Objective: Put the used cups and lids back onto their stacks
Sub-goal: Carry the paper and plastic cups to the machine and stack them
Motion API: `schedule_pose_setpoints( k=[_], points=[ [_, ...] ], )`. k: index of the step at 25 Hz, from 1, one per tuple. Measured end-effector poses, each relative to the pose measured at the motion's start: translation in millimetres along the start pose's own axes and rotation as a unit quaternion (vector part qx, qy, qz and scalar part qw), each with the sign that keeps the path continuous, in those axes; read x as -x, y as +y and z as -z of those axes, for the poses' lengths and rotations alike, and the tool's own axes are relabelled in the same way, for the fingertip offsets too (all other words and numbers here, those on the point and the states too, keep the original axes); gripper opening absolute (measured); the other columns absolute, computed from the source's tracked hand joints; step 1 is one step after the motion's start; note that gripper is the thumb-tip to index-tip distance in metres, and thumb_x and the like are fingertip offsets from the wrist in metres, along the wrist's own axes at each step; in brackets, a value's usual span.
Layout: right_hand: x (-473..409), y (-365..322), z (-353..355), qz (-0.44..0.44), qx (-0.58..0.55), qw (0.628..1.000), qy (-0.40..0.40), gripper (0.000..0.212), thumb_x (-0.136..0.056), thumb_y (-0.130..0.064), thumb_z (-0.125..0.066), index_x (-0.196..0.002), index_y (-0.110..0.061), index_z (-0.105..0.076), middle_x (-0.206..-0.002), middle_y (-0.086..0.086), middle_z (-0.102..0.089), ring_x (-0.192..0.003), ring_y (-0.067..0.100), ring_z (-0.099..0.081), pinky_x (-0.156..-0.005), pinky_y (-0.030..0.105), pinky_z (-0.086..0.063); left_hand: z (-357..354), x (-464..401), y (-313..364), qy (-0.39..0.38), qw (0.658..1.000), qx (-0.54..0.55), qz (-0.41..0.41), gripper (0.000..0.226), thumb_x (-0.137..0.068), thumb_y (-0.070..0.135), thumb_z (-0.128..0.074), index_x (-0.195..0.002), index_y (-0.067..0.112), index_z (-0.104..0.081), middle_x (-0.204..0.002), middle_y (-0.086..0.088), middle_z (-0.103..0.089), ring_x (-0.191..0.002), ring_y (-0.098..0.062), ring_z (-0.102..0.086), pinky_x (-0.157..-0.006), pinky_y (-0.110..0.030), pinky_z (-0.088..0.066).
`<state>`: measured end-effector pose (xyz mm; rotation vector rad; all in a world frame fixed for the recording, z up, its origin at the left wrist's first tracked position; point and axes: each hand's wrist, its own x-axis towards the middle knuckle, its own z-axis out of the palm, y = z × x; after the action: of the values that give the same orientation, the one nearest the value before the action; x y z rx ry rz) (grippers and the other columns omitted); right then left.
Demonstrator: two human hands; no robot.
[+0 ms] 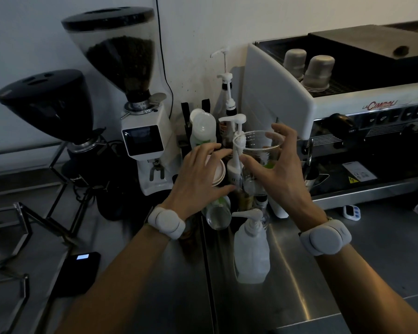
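My right hand is wrapped around a clear plastic cup, held upright above the cluster of bottles at the centre of the counter. My left hand rests with spread fingers on the top of a white paper cup stack just left of the clear cup. Whether the left hand grips it I cannot tell for certain; the fingers curve over its rim. A domed stack of clear lids stands behind my left hand.
Pump syrup bottles crowd between the hands. A white pump bottle stands on the steel counter in front. Two coffee grinders are at left, the espresso machine at right, a black scale lower left.
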<state>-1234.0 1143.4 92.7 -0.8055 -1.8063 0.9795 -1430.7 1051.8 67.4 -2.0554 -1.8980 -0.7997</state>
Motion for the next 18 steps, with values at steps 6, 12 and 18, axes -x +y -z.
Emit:
schedule_pose_setpoints(
  k=[6, 12, 18],
  points=[
    [16.8, -9.9, -1.2, -0.004, -0.037, 0.999, -0.005, 0.065, -0.081, -0.065, -0.074, -0.131, -0.041, -0.04, -0.115, -0.02, -0.065, -0.101, -0.007, -0.068, -0.073, 0.012, -0.055, -21.8, 56.4, 4.2, 0.125, 0.979, -0.104, -0.12, 0.077, -0.092, 0.057, -0.074, -0.152, 0.029, -0.034, -0.15, -0.015, -0.04, -0.137, -0.034, -0.043, -0.12, -0.045, -0.027],
    [29.0, -13.1, -16.5, -0.015, -0.045, 0.998, -0.039, 0.07, -0.082, -0.078, -0.06, -0.13, -0.03, -0.044, -0.093, -0.004, -0.071, -0.078, 0.005, -0.071, -0.067, 0.021, -0.055, -27.7, 58.0, 11.1, 0.208, 0.962, -0.118, -0.132, 0.073, -0.093, 0.043, -0.079, -0.15, 0.031, -0.034, -0.146, -0.018, -0.041, -0.132, -0.034, -0.047, -0.109, -0.047, -0.043],
    [31.4, -15.5, -25.9, -0.023, -0.088, 0.995, -0.049, 0.059, -0.089, -0.069, -0.062, -0.123, -0.023, -0.05, -0.1, -0.009, -0.073, -0.087, 0.001, -0.073, -0.068, 0.014, -0.054, -26.1, 56.7, 8.3, 0.217, 0.958, -0.115, -0.147, 0.078, -0.091, 0.039, -0.083, -0.152, 0.029, -0.035, -0.155, -0.018, -0.034, -0.141, -0.038, -0.044, -0.112, -0.049, -0.045]
  ],
)
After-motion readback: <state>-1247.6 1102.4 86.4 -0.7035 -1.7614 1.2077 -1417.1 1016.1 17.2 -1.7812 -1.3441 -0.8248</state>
